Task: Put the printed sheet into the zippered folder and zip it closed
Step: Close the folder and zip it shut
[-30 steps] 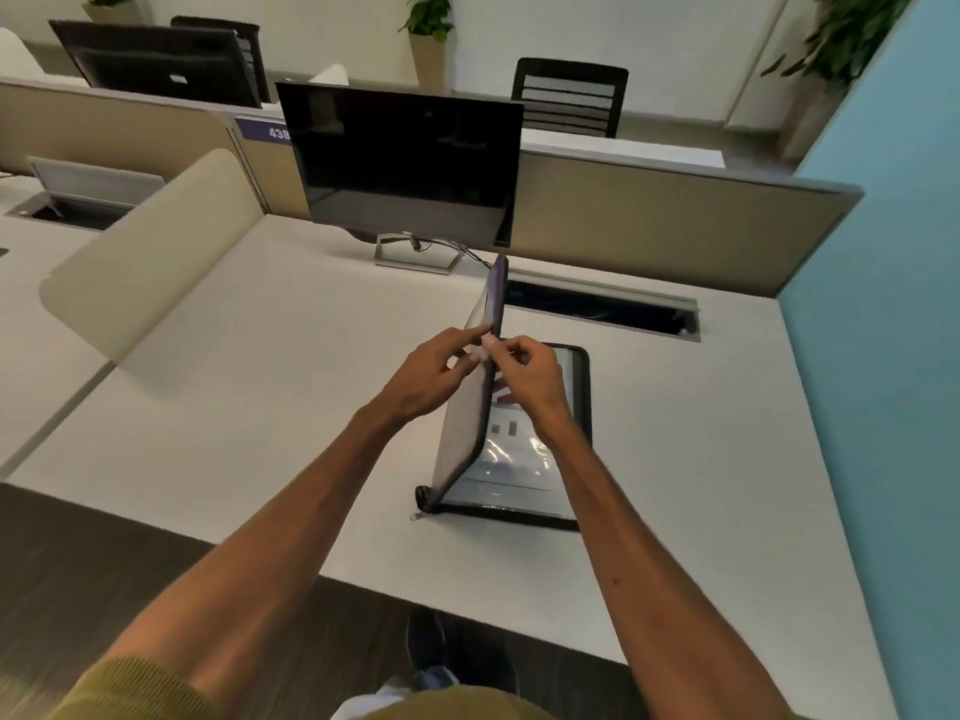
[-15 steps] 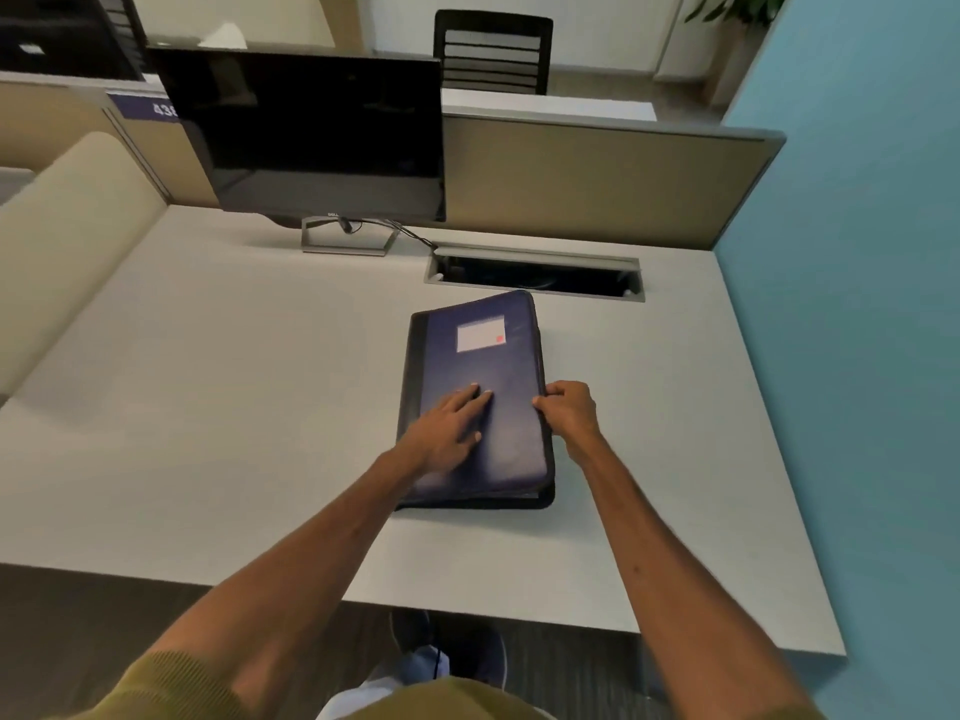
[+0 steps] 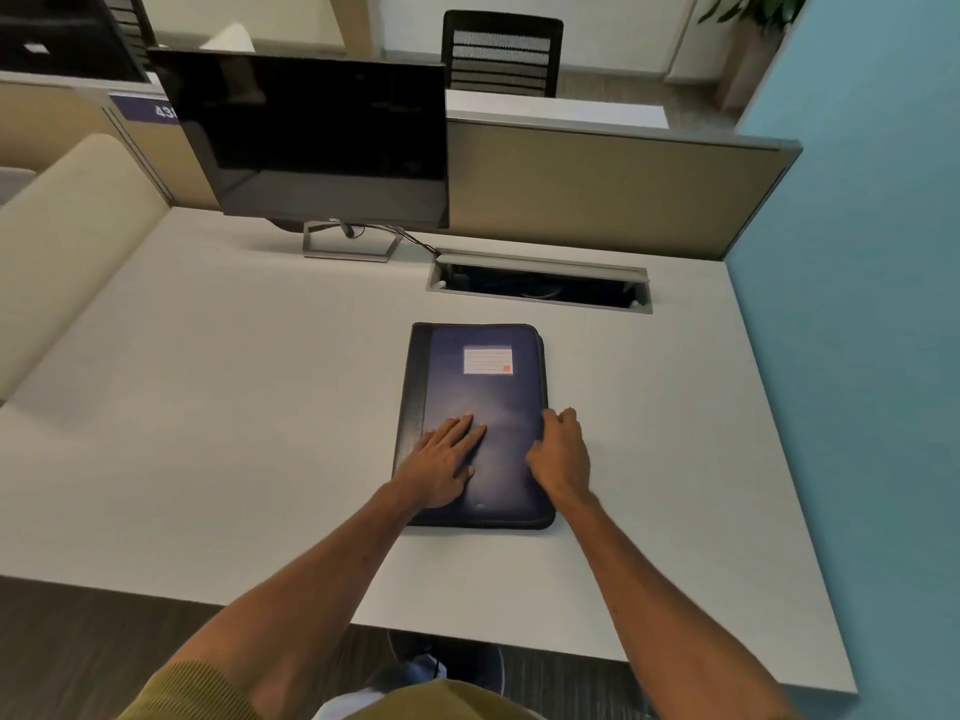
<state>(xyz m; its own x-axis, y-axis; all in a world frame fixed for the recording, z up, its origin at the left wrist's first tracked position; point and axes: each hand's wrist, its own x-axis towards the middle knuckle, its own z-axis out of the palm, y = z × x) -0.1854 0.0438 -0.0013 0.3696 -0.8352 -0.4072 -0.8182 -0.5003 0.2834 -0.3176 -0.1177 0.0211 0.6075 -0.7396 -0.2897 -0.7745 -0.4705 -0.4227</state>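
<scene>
The folder (image 3: 483, 402) lies closed on the desk (image 3: 208, 407). The left hand (image 3: 441, 459) rests flat on it, fingers extended together. At 3 o'clock, the right hand (image 3: 561, 454) curls its fingers over the folder's edge.

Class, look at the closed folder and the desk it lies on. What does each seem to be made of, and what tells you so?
Folder: probably woven fabric or vinyl, dark blue, faint sheen; the black spine strip looks grained like imitation leather. Desk: likely laminate board, pale grey, matt, with an even, patternless surface.

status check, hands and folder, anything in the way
Left hand flat on zippered folder. Right hand curled at its right edge. Folder shut, flat on desk. Nothing in the way.
</scene>
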